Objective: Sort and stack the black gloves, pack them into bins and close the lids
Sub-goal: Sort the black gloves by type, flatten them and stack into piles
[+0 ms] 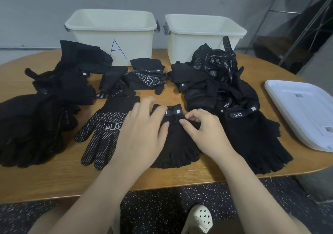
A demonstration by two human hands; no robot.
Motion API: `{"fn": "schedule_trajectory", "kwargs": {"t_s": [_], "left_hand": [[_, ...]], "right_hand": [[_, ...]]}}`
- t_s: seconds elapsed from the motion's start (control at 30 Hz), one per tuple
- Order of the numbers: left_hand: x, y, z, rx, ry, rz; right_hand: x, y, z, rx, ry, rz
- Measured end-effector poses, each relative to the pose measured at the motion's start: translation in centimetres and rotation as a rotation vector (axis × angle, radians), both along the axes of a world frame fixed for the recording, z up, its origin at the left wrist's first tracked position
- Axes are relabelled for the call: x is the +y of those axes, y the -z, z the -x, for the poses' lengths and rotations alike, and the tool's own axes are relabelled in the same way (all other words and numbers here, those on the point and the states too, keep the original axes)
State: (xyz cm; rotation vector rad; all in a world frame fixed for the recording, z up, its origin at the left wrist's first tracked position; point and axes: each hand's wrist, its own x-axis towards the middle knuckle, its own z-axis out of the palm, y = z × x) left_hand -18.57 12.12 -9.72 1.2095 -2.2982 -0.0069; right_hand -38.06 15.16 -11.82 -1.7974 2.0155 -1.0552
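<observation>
The left hand (142,129) is motion-blurred at the fingertips and covers half the "5.11" tag on the fingerless glove (175,143); the white lid (302,113) runs off the right edge; the right bin (201,33) hides its front wall behind the heaped gloves (214,75).

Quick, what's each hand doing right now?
Left hand: open, fingers straight, resting on the fingerless glove.
Right hand: fingers curled, pinching the same glove's fabric near the cuff.
</observation>
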Motion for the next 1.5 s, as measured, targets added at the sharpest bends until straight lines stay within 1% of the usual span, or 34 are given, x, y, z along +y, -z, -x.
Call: {"fn": "schedule_trajectory", "kwargs": {"t_s": [0.07,0.13,0.27,0.37,0.4,0.43,0.5,0.57,0.63,0.73,0.8,1.0,1.07,1.13,1.23,1.33,1.43,1.5], "left_hand": [[0.1,0.4,-0.2,-0.112,0.132,-0.003],[0.2,1.0,-0.5,-0.194,0.214,-0.069],[-0.2,1.7,-1.0,-0.315,0.219,-0.228],[-0.5,1.9,-1.0,-0.373,0.224,-0.246],[-0.5,2.0,-1.0,-0.388,0.221,-0.247],[-0.5,2.0,-1.1,-0.400,0.218,-0.251],[-0.6,2.1,-1.1,-0.414,0.220,-0.256],[-0.7,2.2,-1.1,-0.416,0.230,-0.256],[-0.8,2.3,-1.1,-0.404,0.238,-0.258],[-0.7,2.4,-1.1,-0.411,0.225,-0.256],[-0.5,2.3,-1.0,-0.417,0.204,-0.248],[0.4,1.9,-1.2,-0.428,0.046,-0.270],[0.3,1.8,-1.4,-0.414,0.002,-0.295],[0.2,1.4,-1.6,-0.353,-0.005,-0.319],[-0.6,1.0,-1.7,-0.139,0.018,-0.357],[-2.2,1.3,-1.6,0.033,-0.029,-0.279],[-3.6,1.7,-1.1,0.082,-0.096,-0.263],[-4.1,1.7,-0.9,0.063,-0.109,-0.288]], "right_hand": [[0.1,-0.1,0.0,0.002,-0.008,0.000],[0.1,-0.2,0.0,0.005,-0.009,-0.009],[0.2,-0.3,-0.2,0.007,-0.011,-0.020],[0.3,-0.6,-0.3,0.019,-0.004,-0.040],[0.5,-0.8,-0.3,0.058,-0.017,-0.055],[0.7,-1.1,-0.4,0.147,-0.041,-0.062],[1.1,-1.7,-0.9,0.390,-0.105,-0.034],[1.6,-2.1,-1.7,0.496,-0.167,-0.018],[1.8,-2.0,-2.2,0.503,-0.227,-0.081],[1.9,-1.2,-1.7,0.465,-0.284,-0.289],[1.9,-0.8,-1.2,0.434,-0.277,-0.398],[2.1,-0.7,-1.4,0.443,-0.220,-0.449],[2.1,-0.6,-1.5,0.437,-0.204,-0.446],[2.3,-0.7,-1.8,0.413,-0.187,-0.422],[2.4,-1.6,-2.4,0.346,-0.123,-0.320],[1.8,-2.6,-2.3,0.182,0.010,-0.178],[0.7,-2.7,-2.1,0.116,0.088,-0.141],[-0.1,-2.3,-2.0,0.090,0.118,-0.178]]}}
